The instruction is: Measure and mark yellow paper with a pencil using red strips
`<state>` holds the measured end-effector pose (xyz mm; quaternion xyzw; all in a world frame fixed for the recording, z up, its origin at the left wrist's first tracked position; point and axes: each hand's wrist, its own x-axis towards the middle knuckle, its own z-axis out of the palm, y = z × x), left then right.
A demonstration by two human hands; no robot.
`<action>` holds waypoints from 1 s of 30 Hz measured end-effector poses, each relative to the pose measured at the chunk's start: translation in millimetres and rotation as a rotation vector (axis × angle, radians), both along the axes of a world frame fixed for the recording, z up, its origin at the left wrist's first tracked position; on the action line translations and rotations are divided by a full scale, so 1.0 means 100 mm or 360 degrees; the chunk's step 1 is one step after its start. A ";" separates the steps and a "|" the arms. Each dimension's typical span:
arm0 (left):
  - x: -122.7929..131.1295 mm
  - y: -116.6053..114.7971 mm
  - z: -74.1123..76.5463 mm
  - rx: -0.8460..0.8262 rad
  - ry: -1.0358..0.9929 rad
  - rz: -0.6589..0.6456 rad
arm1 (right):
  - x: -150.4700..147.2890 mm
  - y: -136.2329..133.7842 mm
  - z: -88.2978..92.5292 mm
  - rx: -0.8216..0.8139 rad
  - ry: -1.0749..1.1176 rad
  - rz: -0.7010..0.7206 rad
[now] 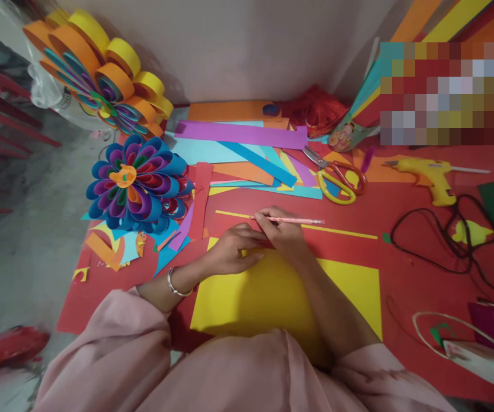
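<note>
My right hand (282, 233) is closed around a pink pencil (296, 220), whose eraser end points to the right. Its tip is at a thin yellow paper strip (341, 232) on the red table. Close by on the left, my left hand (236, 249) lies over the upper edge of a yellow paper sheet (350, 292), fingers stretched toward the right hand and thumb apart. Its fingertips are partly hidden by the right hand. Part of the strip is also covered by the right hand.
Two paper flowers, one blue-purple (148, 197) and one orange-yellow (120, 74), stand at the left. Scissors (337, 180) lie beside coloured paper strips (238, 134). A yellow glue gun (433, 174) with a black cable (422, 209) is at right. A white box (482, 360) sits front right.
</note>
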<state>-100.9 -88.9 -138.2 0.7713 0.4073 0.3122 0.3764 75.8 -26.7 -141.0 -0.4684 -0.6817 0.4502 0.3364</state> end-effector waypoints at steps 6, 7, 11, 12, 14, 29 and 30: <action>0.01 0.00 0.00 0.0028 -0.0014 -0.0001 | -0.01 -0.01 0.00 -0.0022 0.0014 -0.0024; 0.01 0.00 0.00 0.0030 -0.0016 -0.0001 | -0.01 -0.01 0.00 -0.0034 0.0017 -0.0020; 0.01 0.00 0.01 0.0023 -0.0021 -0.0002 | -0.02 -0.01 -0.01 -0.0007 0.0016 -0.0036; 0.01 0.00 0.01 0.0028 -0.0024 -0.0003 | -0.02 -0.01 -0.01 0.0004 0.0012 -0.0045; 0.01 0.00 0.00 0.0049 -0.0028 -0.0008 | -0.01 -0.01 0.00 0.0008 0.0007 -0.0042; 0.04 0.02 -0.06 0.0199 -0.0293 0.0043 | -0.26 0.10 -0.05 -0.0047 0.0087 0.0094; 0.04 0.02 -0.06 0.0203 -0.0303 0.0045 | -0.25 0.10 -0.06 -0.0044 0.0069 0.0094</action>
